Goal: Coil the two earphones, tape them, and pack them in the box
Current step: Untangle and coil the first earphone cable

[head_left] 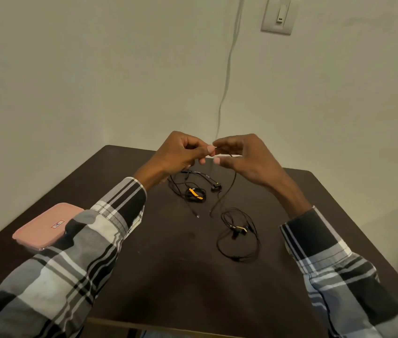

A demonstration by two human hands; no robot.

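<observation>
Head view: I am seeing both hands raised above the dark table (159, 276), fingertips meeting. The left hand (180, 152) is curling its fingers and pinching something small at the thumb tip; what it is, I cannot tell. The right hand (241, 157) is pinching a thin black earphone cable (227, 193), which is hanging down from the fingers to the table. Beyond that hanging cable, the far earphone (194, 192) is lying in a small coil with a yellow band. Nearer than the cable, the second earphone (238, 234) is lying in loose loops. Far left of the cable, a pink box (44, 225) is sitting closed at the table edge, partly behind the plaid sleeve (76, 259).
</observation>
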